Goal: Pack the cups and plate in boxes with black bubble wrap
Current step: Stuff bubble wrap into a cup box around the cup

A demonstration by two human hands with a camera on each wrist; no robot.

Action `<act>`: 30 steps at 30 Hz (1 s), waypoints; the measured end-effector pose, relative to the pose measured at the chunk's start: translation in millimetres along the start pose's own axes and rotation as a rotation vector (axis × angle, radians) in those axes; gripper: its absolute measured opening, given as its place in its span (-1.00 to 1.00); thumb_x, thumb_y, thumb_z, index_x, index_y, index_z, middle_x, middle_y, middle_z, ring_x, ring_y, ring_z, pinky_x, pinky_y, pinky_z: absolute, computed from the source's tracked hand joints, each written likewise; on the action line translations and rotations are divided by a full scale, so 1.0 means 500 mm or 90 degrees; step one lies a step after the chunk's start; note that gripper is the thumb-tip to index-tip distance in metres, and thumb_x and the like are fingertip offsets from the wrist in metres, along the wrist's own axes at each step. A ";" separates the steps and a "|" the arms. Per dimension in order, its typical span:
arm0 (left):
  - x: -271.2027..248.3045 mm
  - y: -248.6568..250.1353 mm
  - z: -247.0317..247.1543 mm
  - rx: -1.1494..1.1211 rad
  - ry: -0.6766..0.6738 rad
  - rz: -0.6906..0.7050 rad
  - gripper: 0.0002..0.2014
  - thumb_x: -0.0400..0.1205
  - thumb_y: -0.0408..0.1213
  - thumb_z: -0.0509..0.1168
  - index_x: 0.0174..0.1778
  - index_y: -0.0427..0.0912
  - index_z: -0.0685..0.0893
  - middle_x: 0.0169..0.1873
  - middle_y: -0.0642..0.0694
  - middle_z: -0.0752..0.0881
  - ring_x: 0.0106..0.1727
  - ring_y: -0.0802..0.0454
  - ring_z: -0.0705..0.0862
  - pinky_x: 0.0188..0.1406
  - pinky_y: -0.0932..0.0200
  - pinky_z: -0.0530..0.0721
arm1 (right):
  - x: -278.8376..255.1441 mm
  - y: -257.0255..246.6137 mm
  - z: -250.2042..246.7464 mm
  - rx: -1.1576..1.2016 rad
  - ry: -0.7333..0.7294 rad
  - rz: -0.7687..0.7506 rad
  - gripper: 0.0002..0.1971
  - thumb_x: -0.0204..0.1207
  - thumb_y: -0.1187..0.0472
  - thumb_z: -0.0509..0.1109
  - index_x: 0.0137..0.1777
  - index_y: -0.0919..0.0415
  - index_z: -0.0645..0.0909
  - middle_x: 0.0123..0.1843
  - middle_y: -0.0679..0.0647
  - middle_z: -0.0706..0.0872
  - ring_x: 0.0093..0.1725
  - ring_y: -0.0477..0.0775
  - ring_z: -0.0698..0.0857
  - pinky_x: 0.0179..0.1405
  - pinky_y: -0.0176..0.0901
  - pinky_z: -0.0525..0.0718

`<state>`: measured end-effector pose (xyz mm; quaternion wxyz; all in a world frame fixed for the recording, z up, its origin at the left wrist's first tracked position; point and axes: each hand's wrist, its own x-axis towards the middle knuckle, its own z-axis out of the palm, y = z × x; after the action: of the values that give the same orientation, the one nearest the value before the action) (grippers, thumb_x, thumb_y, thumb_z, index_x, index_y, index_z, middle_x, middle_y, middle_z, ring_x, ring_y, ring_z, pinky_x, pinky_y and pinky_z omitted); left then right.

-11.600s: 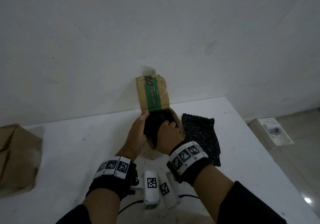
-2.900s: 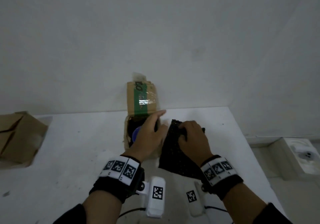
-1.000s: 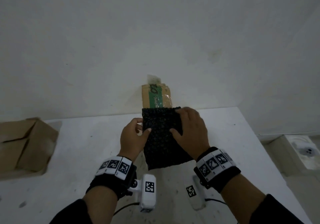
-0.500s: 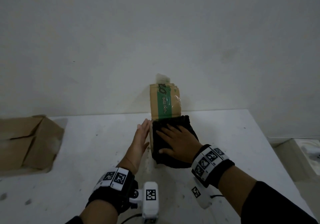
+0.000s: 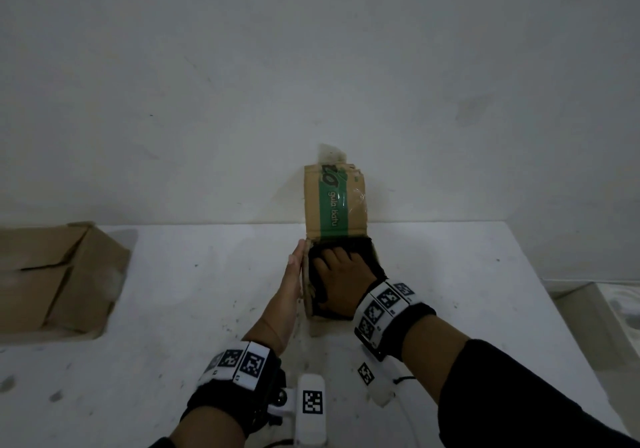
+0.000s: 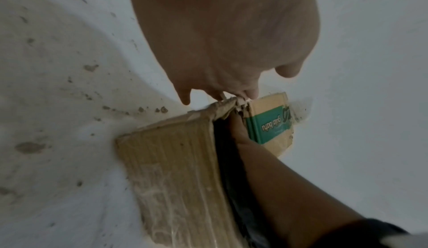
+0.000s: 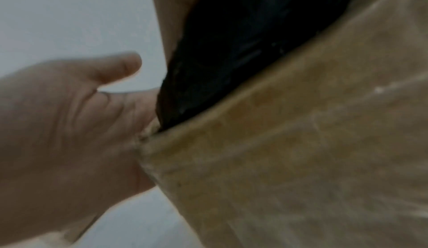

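Note:
A small cardboard box (image 5: 306, 295) stands at the back of the white table (image 5: 194, 295), its green-banded flap (image 5: 334, 202) upright against the wall. Black bubble wrap (image 5: 372, 257) fills its opening. My right hand (image 5: 337, 274) lies on the wrap with fingers spread and presses it down. My left hand (image 5: 293, 276) is flat against the box's left wall. The left wrist view shows that wall (image 6: 176, 169), the wrap (image 6: 223, 142) and the right forearm (image 6: 284, 188) reaching in. The right wrist view shows wrap (image 7: 231, 50) above the box wall (image 7: 301, 151). No cup or plate is visible.
A larger brown cardboard box (image 5: 59, 274) sits open at the table's left edge. The white wall (image 5: 311, 67) rises right behind the small box. Past the table's right edge, a pale object (image 5: 620, 309) lies lower down on the floor.
A second ago both hands held the wrap over the box. My right hand has since pushed it down inside, and my left hand has moved flat onto the box's left wall.

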<state>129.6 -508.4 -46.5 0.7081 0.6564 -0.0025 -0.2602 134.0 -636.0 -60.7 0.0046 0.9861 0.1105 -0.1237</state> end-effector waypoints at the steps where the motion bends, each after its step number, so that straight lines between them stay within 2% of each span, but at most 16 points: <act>1: 0.002 -0.001 0.000 0.010 -0.015 0.000 -0.53 0.69 0.13 -0.27 0.53 0.28 0.18 0.53 0.28 0.26 0.52 0.29 0.27 0.40 0.25 0.28 | -0.001 0.000 0.000 0.002 -0.003 0.000 -0.35 0.53 -0.11 0.25 0.51 0.25 0.25 0.47 0.22 0.35 0.44 0.24 0.33 0.35 0.09 0.31; 3: 0.004 -0.007 -0.005 0.026 -0.027 0.004 -0.50 0.70 0.11 -0.32 0.59 0.25 0.10 0.60 0.20 0.15 0.59 0.20 0.17 0.52 0.15 0.21 | -0.003 0.008 -0.010 0.014 -0.037 -0.004 -0.34 0.54 -0.11 0.25 0.53 0.23 0.22 0.50 0.20 0.33 0.46 0.23 0.31 0.36 0.09 0.31; 5: 0.004 -0.002 -0.008 0.022 -0.033 -0.008 -0.47 0.68 0.15 -0.33 0.60 0.25 0.08 0.61 0.19 0.11 0.60 0.19 0.14 0.57 0.10 0.18 | -0.002 0.024 -0.036 0.056 -0.111 -0.024 -0.32 0.54 -0.11 0.29 0.55 0.21 0.22 0.53 0.20 0.31 0.49 0.24 0.31 0.41 0.10 0.36; 7: 0.003 0.001 -0.011 0.044 -0.042 -0.008 -0.42 0.62 0.27 -0.29 0.59 0.28 0.07 0.62 0.19 0.08 0.61 0.19 0.12 0.52 0.13 0.21 | 0.002 0.039 -0.064 0.109 -0.199 -0.045 -0.27 0.49 -0.11 0.38 0.57 0.17 0.22 0.57 0.16 0.28 0.53 0.22 0.29 0.47 0.11 0.35; 9: 0.006 0.000 -0.010 0.036 -0.043 -0.011 -0.39 0.60 0.37 -0.25 0.58 0.30 0.07 0.63 0.18 0.07 0.62 0.18 0.12 0.44 0.16 0.23 | 0.004 0.045 -0.076 0.110 -0.229 -0.053 -0.21 0.43 -0.09 0.46 0.58 0.13 0.20 0.58 0.13 0.27 0.53 0.20 0.30 0.49 0.11 0.35; 13: 0.011 0.002 -0.006 -0.002 -0.022 -0.018 -0.48 0.70 0.12 -0.31 0.61 0.19 0.06 0.63 0.14 0.05 0.63 0.13 0.11 0.48 0.19 0.21 | 0.002 0.032 -0.048 0.030 -0.137 -0.049 -0.22 0.42 -0.09 0.46 0.55 0.18 0.22 0.49 0.18 0.36 0.45 0.24 0.38 0.35 0.11 0.42; 16: 0.013 -0.002 -0.005 0.006 -0.023 -0.011 -0.45 0.65 0.24 -0.24 0.59 0.27 0.07 0.63 0.18 0.03 0.63 0.15 0.06 0.62 0.01 0.11 | -0.008 0.019 -0.021 -0.020 -0.049 -0.040 -0.26 0.45 -0.14 0.37 0.53 0.20 0.23 0.45 0.20 0.38 0.39 0.24 0.40 0.26 0.07 0.43; 17: 0.013 -0.003 -0.003 0.003 -0.022 -0.014 -0.46 0.66 0.24 -0.23 0.59 0.27 0.08 0.63 0.19 0.05 0.63 0.16 0.07 0.63 0.01 0.11 | -0.010 0.016 -0.017 -0.042 -0.035 -0.039 -0.26 0.46 -0.15 0.35 0.52 0.21 0.22 0.45 0.20 0.38 0.38 0.24 0.40 0.25 0.07 0.42; 20: 0.006 0.003 0.003 -0.007 -0.020 -0.005 -0.52 0.74 0.01 -0.32 0.62 0.12 0.05 0.59 0.18 0.13 0.58 0.22 0.14 0.49 0.26 0.18 | -0.010 0.013 -0.019 -0.074 -0.027 -0.042 -0.26 0.46 -0.14 0.35 0.52 0.23 0.19 0.44 0.22 0.36 0.38 0.26 0.38 0.25 0.10 0.38; 23: 0.003 0.010 0.008 0.010 -0.040 -0.003 -0.52 0.75 -0.04 -0.34 0.62 0.08 0.04 0.57 0.19 0.15 0.45 0.33 0.20 0.32 0.40 0.28 | -0.010 0.017 -0.024 -0.039 -0.038 -0.045 -0.26 0.47 -0.15 0.34 0.53 0.22 0.20 0.46 0.21 0.35 0.40 0.25 0.36 0.29 0.10 0.38; 25: 0.003 0.015 0.005 0.011 -0.043 -0.003 -0.52 0.75 -0.04 -0.33 0.62 0.08 0.04 0.50 0.25 0.17 0.41 0.32 0.23 0.20 0.48 0.33 | -0.003 0.024 -0.033 0.007 -0.095 -0.042 -0.24 0.46 -0.15 0.37 0.56 0.20 0.21 0.51 0.20 0.33 0.45 0.25 0.35 0.36 0.11 0.38; 27: 0.001 0.017 0.006 0.012 -0.055 -0.007 -0.52 0.75 -0.04 -0.34 0.62 0.09 0.04 0.55 0.24 0.12 0.44 0.30 0.22 0.19 0.49 0.34 | 0.010 0.037 -0.053 0.058 -0.203 -0.045 -0.19 0.45 -0.10 0.43 0.60 0.17 0.17 0.58 0.18 0.26 0.53 0.24 0.28 0.48 0.14 0.35; 30: -0.010 0.021 0.007 0.018 -0.062 0.005 -0.55 0.75 -0.05 -0.35 0.57 0.13 0.11 0.52 0.32 0.16 0.38 0.35 0.24 0.06 0.63 0.37 | 0.021 0.051 -0.078 0.003 -0.290 -0.077 -0.14 0.47 0.04 0.45 0.65 0.09 0.01 0.67 0.11 0.10 0.63 0.21 0.12 0.56 0.22 0.23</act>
<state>128.0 -509.7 -34.7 0.6987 0.6530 -0.0432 -0.2890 159.1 -656.9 -26.1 0.0197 0.9245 0.1652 -0.3431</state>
